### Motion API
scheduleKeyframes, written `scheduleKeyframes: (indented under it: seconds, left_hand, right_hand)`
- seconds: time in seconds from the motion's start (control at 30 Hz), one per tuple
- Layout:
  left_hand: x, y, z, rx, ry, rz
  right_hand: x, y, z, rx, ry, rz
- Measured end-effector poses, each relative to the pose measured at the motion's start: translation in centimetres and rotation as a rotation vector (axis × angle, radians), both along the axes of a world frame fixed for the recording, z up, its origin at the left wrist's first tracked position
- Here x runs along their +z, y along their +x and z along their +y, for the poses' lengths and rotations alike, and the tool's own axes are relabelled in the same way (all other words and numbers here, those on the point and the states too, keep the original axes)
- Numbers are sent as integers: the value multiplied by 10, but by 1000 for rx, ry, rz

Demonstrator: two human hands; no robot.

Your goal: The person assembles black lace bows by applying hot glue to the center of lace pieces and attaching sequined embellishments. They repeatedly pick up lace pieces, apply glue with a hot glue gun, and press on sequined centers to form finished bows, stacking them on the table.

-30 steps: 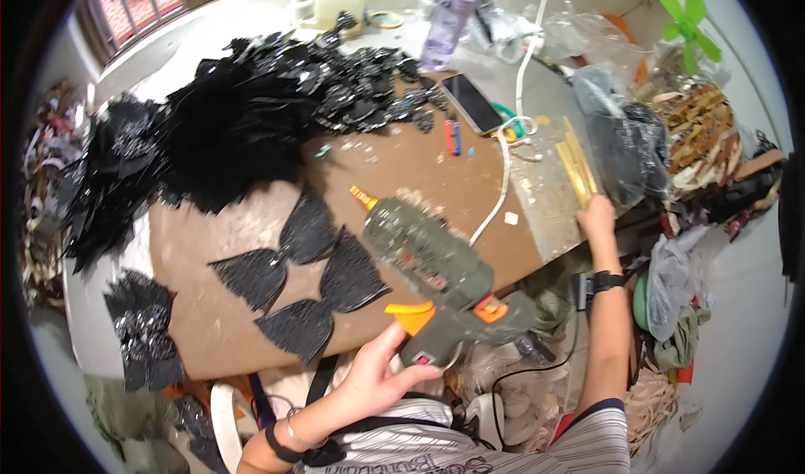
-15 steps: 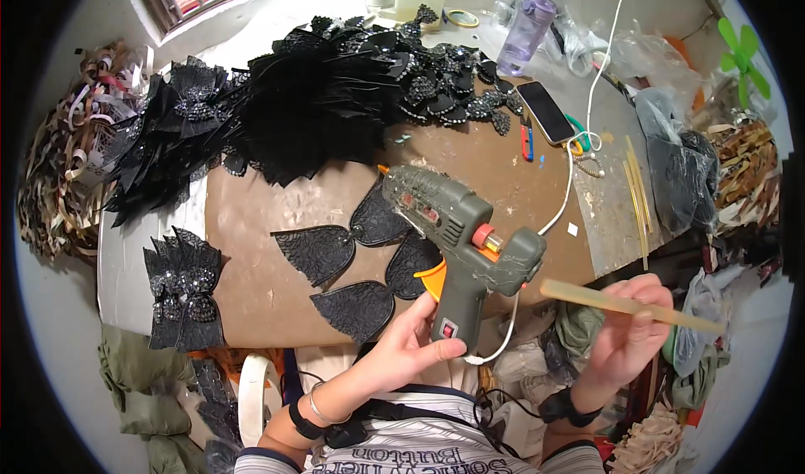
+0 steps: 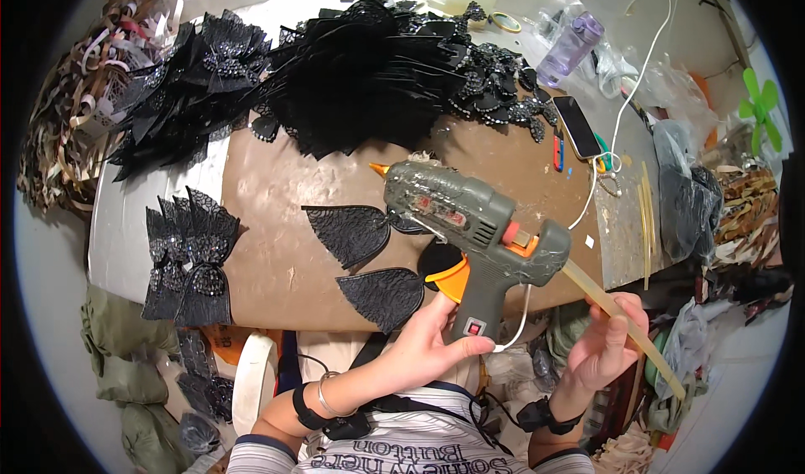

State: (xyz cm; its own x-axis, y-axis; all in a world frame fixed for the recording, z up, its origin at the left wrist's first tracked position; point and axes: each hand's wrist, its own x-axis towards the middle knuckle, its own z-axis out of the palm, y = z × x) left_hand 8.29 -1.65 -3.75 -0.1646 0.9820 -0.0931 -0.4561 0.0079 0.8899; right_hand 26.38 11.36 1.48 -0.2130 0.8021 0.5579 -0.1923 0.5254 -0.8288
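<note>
My left hand is closed round the handle of a dark green hot glue gun, its orange nozzle pointing to the far left. Between the fingers of my right hand is a long, translucent yellowish glue stick. Its upper end meets the back of the gun; whether it has entered the opening cannot be made out. Beneath and left of the gun lie black lace bow pieces, partly hidden by it. Another black lace piece rests nearer the table edge.
A heap of black feathery, beaded pieces covers the far side. Beaded lace bows lie at left. A phone, red-blue cutter, purple bottle and spare glue sticks are at right. The gun's white cord crosses there.
My right hand has moved left and tilted the glue stick, bringing its end to the gun's back. The gun has shifted slightly right in the picture; the whole view has shifted too.
</note>
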Motion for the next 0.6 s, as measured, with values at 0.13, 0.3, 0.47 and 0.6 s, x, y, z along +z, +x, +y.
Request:
scheduleKeyframes:
  seconds: [0.13, 0.3, 0.47, 0.6]
  left_hand:
    - [3, 0, -6, -37, -3, -39]
    - [11, -12, -11, -61, 30, 161]
    - [3, 7, 0, 10, 120, 119]
    - [11, 10, -4, -23, 98, 382]
  right_hand:
    - [3, -6, 5, 15, -138, 51]
    - [21, 8, 16, 170, 110, -183]
    - [4, -18, 7, 255, -183, -113]
    - [-19, -33, -21, 648, -787, -130]
